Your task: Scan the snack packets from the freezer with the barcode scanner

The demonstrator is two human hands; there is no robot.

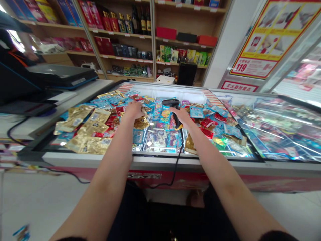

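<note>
My left hand (134, 111) reaches into an open chest freezer (160, 160) and grips the top of a gold foil packet (141, 122). My right hand (180, 117) is wrapped around the handle of a black handheld barcode scanner (171, 103), whose head points up and away from me. The scanner's black cable (178, 160) drops over the freezer's front rim towards the floor. Heaps of gold, blue and red snack packets (85, 129) fill the freezer on both sides of my hands.
To the right, a glass freezer lid (283, 129) reflects light. On the left stands a counter with a dark laptop-like device (60, 75), and a person in dark clothes (11, 53) is beside it. Wooden shelves of bottles and boxes (125, 40) stand behind.
</note>
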